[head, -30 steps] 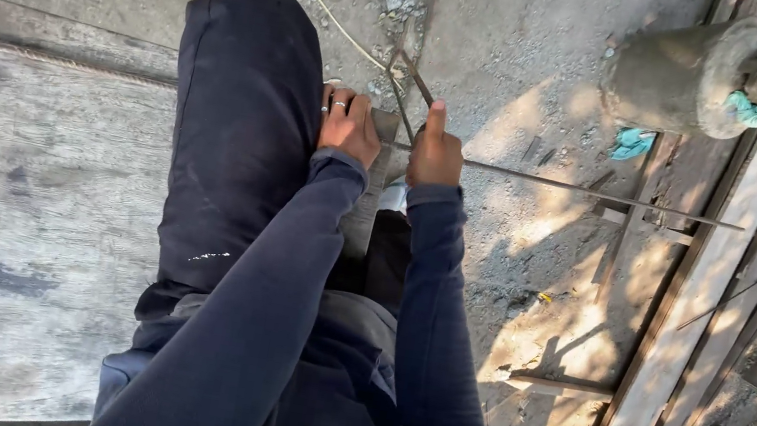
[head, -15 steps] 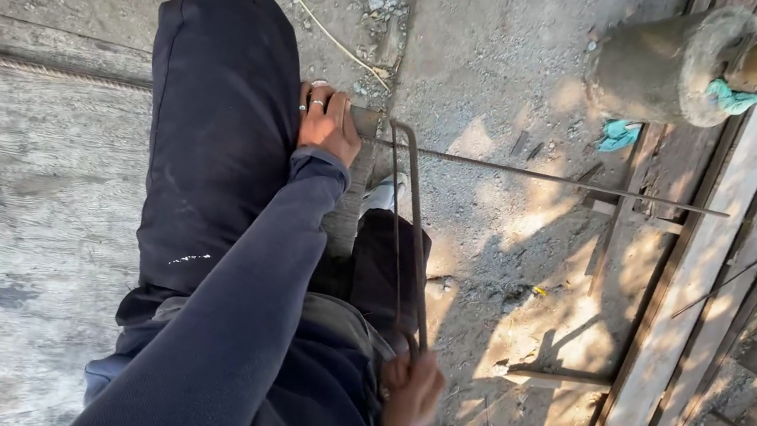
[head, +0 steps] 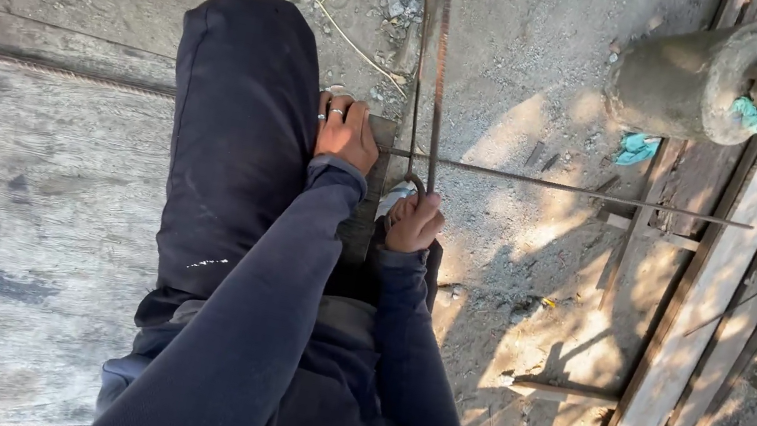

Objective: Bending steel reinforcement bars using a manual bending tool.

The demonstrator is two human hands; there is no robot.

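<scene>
Right hand: the right hand (head: 415,221) was curled tight around the handle of a hacksaw (head: 428,79), whose frame ran away from the person, across a thin steel rod (head: 565,187).
Left hand: the left hand (head: 346,132), fingers bent and closed, pressed down where the rod met a wooden plank (head: 18,186), beside the raised knee (head: 243,110).
Rod: lay level, jutting right over the ground.
Ground: gravelly dirt (head: 514,255), sunlit in patches.
Surroundings: boards (head: 684,332) and a concrete-footed post (head: 699,76) at right.

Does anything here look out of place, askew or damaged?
Little stands out. The right hand grips a hacksaw across a thin steel rod; the left hand presses near it. A crumpled teal rag lies loose on the gravel.
</scene>
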